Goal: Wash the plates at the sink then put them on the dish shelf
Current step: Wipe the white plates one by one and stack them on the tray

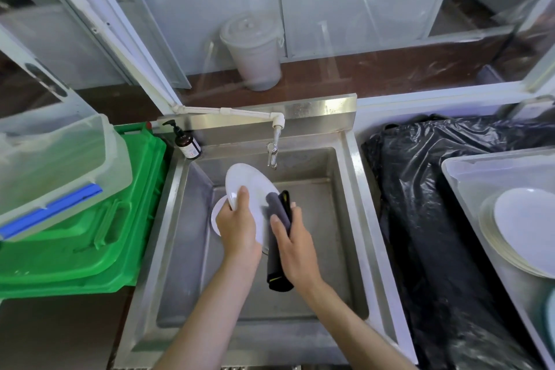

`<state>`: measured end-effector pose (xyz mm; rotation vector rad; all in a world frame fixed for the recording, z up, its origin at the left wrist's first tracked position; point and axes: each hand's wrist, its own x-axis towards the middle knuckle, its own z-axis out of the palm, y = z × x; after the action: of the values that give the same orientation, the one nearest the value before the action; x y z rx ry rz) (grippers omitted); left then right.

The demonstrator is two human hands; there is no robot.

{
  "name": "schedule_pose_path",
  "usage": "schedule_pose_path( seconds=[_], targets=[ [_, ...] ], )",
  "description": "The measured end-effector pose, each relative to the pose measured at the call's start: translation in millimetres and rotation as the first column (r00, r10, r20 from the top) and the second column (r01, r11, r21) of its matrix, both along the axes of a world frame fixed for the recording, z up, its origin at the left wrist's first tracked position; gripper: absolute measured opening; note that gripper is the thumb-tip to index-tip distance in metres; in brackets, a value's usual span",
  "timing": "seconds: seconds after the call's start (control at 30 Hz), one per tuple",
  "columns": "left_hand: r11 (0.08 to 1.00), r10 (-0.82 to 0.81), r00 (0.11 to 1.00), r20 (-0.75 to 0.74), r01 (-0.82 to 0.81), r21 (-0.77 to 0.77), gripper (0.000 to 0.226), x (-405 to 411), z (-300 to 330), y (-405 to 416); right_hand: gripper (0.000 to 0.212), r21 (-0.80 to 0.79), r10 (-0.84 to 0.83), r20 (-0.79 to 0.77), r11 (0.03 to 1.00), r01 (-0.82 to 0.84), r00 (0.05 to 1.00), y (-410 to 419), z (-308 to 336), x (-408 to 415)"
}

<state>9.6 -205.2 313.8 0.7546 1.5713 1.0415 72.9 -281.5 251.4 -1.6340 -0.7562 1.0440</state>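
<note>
The left hand grips a white plate over the sink. The right hand holds a dark cloth against it. Washing is underway; rinsing probably comes next.

soft even daylight, edges bowed wide

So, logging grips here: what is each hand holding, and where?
Left hand grips the white plate by its near rim; right hand holds the dark cloth around its middle.
</note>
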Motion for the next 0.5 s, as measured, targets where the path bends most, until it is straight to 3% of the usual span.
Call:
schedule_pose_path(
  seconds=[0.17,0.3,0.4,0.5],
  targets=[
    [0.994,-0.101,0.994,0.051,0.102,-0.024,0.027,2.8,-4.7,-21.2,0.031,0.052,0.125,0.164,0.989,-0.135,0.978,27.5,22.4,11.4],
    [0.975,-0.217,0.976,-0.001,0.217,0.047,0.025,-7.8,-3.1,-21.4,0.016,-0.047,0.092,0.100,0.995,-0.088,0.991,39.5,12.8,33.5],
    [0.964,-0.245,0.968,-0.045,0.248,0.093,0.027,-17.0,1.0,-20.3,0.027,-0.139,0.026,0.054,0.990,-0.018,0.998,32.0,-0.3,36.9],
    [0.974,-0.212,0.977,-0.017,0.213,0.080,0.021,-23.4,-0.8,-18.8,0.020,-0.087,0.089,0.040,0.993,-0.085,0.995,13.2,-4.0,20.2]
  ],
)
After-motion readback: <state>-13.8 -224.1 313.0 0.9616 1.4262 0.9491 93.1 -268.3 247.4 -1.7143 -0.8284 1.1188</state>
